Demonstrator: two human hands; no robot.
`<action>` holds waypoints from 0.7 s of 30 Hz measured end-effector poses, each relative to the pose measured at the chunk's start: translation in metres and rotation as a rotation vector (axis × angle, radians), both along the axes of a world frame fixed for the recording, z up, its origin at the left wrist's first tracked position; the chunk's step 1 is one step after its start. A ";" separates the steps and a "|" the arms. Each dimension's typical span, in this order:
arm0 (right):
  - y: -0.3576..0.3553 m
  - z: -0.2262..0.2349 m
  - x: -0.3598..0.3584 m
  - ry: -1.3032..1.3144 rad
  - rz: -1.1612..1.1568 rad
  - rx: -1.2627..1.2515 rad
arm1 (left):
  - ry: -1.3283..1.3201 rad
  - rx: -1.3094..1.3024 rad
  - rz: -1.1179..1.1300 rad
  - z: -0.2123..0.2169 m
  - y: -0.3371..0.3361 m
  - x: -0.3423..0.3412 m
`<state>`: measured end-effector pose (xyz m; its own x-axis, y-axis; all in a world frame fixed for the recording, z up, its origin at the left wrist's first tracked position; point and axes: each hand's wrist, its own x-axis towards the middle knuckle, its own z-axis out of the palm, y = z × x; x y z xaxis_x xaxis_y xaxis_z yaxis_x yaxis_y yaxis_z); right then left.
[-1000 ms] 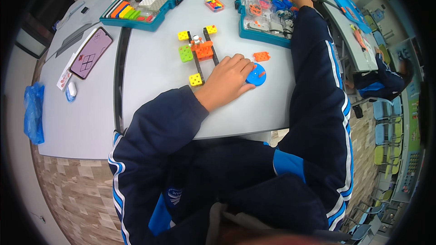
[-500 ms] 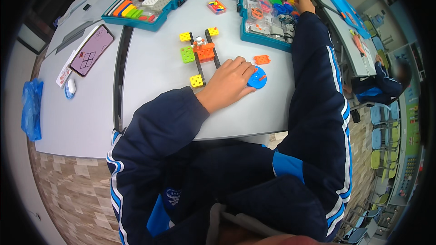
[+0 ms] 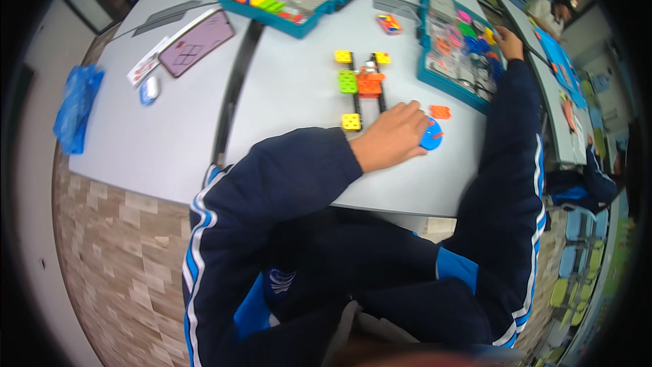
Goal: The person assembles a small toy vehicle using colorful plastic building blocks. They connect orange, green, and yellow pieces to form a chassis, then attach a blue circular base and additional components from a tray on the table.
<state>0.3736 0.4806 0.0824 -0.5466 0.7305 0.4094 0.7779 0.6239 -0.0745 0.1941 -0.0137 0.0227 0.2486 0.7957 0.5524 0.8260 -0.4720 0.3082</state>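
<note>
My left hand rests near the table's front edge, its fingers closed on the left side of a blue toy wheel. A small orange stick lies on or in the wheel's face. Just beyond is an orange perforated plate. To the left of that hand stands a building-block frame of dark beams with yellow, green and orange pieces. My right hand reaches to the right side of a teal parts case, beside yellow pieces; its fingers are blurred and partly hidden.
Another teal case of blocks lies farther left, with a small clear box of bright pieces between the cases. A phone, a white-and-blue object and a blue plastic bag are at the left. Other people sit at the right.
The view has swung, so the table and everything on it sit farther right in the picture. My left hand stays on the blue wheel and my right hand stays at the case.
</note>
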 end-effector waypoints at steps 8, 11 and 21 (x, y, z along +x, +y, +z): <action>-0.222 0.030 0.013 0.636 0.433 -0.014 | 0.004 0.412 0.127 0.059 0.002 -0.038; -0.280 0.024 0.016 0.661 0.439 0.164 | 0.025 0.668 0.352 0.096 0.023 -0.113; -0.279 -0.013 0.035 0.782 0.331 0.139 | 0.154 -0.010 0.891 0.069 0.026 -0.364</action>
<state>0.4090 0.2012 0.0693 -0.2458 0.4991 0.8310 0.3113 0.8525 -0.4199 -0.1699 0.0126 0.0922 -0.3911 0.7332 0.5563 0.9167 0.3643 0.1643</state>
